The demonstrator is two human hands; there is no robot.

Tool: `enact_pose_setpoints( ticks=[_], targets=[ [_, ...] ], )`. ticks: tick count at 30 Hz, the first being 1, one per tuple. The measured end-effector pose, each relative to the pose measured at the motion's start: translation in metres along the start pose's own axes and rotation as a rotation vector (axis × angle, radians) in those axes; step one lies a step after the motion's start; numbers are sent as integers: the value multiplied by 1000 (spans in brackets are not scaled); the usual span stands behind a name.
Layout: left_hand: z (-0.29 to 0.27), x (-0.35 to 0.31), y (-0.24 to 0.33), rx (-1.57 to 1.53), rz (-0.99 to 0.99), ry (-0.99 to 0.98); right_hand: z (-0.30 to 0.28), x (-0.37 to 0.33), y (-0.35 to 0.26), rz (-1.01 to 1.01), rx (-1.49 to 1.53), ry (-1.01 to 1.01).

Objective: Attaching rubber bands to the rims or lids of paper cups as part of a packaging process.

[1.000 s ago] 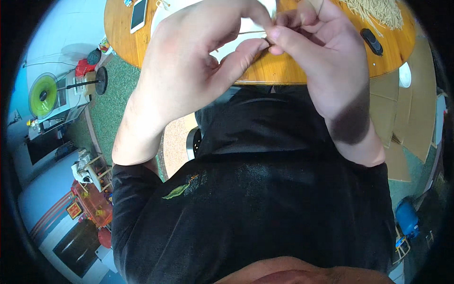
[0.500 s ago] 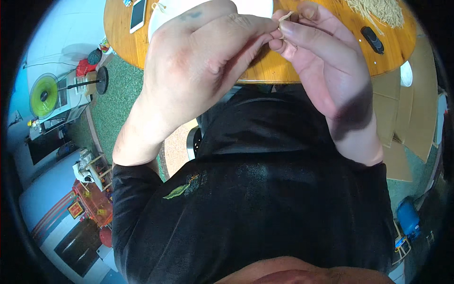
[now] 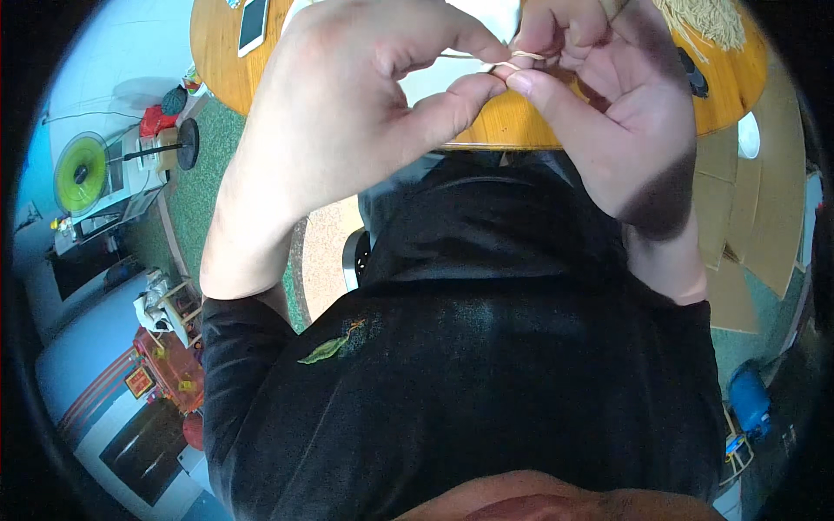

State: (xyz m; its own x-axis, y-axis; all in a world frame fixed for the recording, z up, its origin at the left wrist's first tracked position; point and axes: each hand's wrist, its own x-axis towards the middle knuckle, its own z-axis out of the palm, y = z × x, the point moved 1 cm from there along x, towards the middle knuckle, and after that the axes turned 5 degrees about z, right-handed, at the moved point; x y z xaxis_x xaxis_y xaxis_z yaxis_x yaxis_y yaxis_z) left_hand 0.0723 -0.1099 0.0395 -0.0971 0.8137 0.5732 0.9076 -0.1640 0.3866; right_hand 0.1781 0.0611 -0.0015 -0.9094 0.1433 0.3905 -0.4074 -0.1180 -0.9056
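Note:
A thin cream cord (image 3: 528,56) runs between the fingertips of both hands, above the near edge of the wooden table. My left hand (image 3: 339,104) has its thumb and forefinger curved together around the cord, its thumb tip meeting the right thumb. In my right hand (image 3: 621,113) the cord is pinched by the thumb and bent fingers, and a small loop of it shows at the fingertips. The fingers partly hide the cord's ends. Behind the hands lies a white round surface (image 3: 432,85), mostly covered by my left hand.
On the round wooden table (image 3: 504,126) lie a white-edged phone (image 3: 253,28) at the left, a bundle of cream cords (image 3: 712,24) at the far right and a black object (image 3: 692,74) partly behind my right hand. Flattened cardboard (image 3: 738,208) and a green fan (image 3: 81,174) stand beyond.
My left hand has turned and its thumb and forefinger have parted, showing more of the cord. My right hand has shifted slightly right, its fingers curling more over the cord.

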Motion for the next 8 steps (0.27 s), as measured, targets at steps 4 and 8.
enact_pose_setpoints(
  ticks=[4, 8],
  targets=[
    [8, -11, -28, -159, 254, 171, 1, 1, -13, -22, -146, -70],
    [-23, 34, 34, 103, -442, -309, -12, 2, -28, -171, -595, -201]
  ],
)
